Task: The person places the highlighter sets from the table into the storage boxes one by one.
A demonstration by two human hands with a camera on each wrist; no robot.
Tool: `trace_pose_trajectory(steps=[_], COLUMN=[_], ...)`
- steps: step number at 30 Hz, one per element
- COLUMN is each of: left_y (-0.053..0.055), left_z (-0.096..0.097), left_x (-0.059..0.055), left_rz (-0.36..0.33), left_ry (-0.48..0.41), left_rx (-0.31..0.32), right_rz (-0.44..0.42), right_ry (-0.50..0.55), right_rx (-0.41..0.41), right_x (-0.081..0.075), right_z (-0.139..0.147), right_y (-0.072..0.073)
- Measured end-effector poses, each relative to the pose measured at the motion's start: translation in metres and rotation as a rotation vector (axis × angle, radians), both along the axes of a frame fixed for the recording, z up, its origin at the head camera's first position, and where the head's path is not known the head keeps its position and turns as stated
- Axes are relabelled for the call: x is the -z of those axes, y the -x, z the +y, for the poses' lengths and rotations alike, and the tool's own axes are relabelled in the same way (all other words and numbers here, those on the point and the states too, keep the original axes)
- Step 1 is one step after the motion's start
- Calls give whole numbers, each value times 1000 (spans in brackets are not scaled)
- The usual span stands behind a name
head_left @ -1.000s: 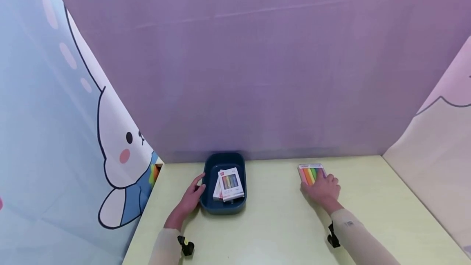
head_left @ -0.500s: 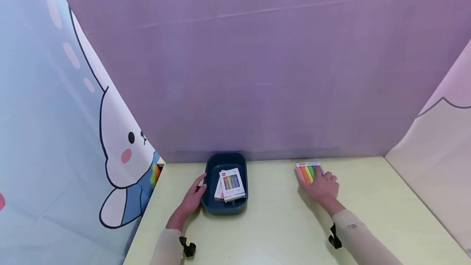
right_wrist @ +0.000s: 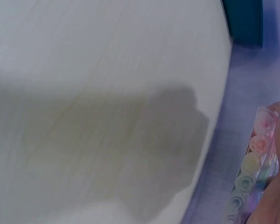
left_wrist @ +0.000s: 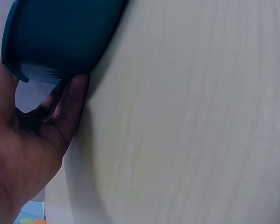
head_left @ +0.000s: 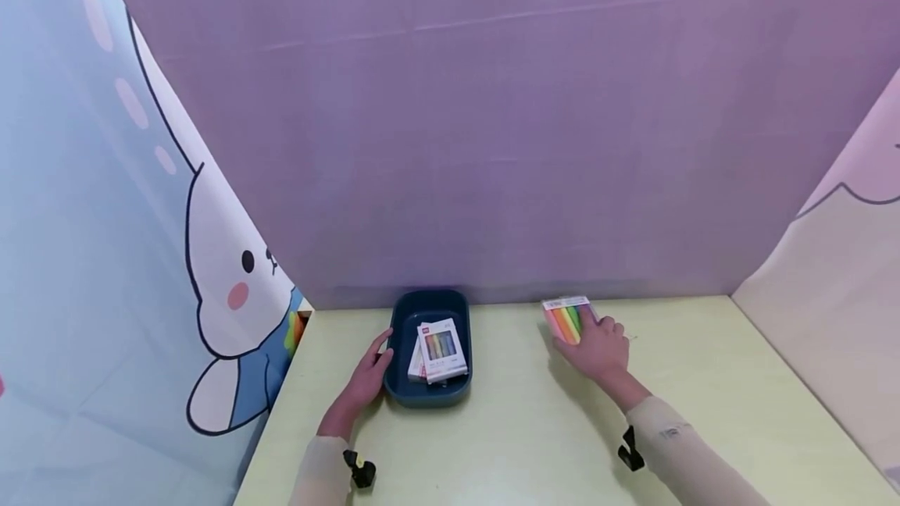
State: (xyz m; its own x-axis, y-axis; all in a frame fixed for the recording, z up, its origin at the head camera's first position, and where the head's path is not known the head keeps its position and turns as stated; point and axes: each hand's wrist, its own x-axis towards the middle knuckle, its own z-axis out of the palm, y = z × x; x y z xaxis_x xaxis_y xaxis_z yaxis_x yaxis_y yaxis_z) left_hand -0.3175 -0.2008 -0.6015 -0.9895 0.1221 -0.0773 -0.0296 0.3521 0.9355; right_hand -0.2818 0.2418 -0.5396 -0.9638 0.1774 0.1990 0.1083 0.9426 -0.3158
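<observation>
A dark blue rectangular bin [head_left: 429, 399] stands at the back of the table, left of centre. Inside it lie two overlapping white boxes [head_left: 443, 365], the upper one printed with coloured sticks. My left hand [head_left: 362, 381] grips the bin's left side, thumb at the rim and bent fingers against the outer wall [left_wrist: 51, 44]. My right hand [head_left: 601, 350] holds a flat clear pack of coloured markers [head_left: 561, 322] between thumb and fingers. In the right wrist view the round marker ends [right_wrist: 250, 163] show in a row, and the hand's shadow falls on the table apart from it.
The pale yellow table [head_left: 506, 428] ends at a purple backdrop [head_left: 534, 178] right behind the bin. A blue printed curtain [head_left: 105, 272] hangs on the left and a pale one [head_left: 837, 334] on the right.
My right hand has lifted the marker pack off the table and moved it left and slightly back. The left hand and the bin stay in place.
</observation>
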Motion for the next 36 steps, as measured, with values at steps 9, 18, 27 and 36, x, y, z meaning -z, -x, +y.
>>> trace_pose_trajectory(steps=[9,18,27,36], left_y=[2,3,4,2], left_z=[-2,-5,-3,-2], left_x=[4,4,-1,0], left_rz=[23,16,-58,-10], left_ry=[-21,-44,-50,-1], left_rx=[-8,-9,9,-10], right_rz=[61,60,62,75], right_ry=[10,7,-7,11], right_rx=[-42,-72,-109,-161], right_x=[-14,-29,-35,-47], right_z=[-25,-48,-62,-85], right_y=[3,3,2,-2])
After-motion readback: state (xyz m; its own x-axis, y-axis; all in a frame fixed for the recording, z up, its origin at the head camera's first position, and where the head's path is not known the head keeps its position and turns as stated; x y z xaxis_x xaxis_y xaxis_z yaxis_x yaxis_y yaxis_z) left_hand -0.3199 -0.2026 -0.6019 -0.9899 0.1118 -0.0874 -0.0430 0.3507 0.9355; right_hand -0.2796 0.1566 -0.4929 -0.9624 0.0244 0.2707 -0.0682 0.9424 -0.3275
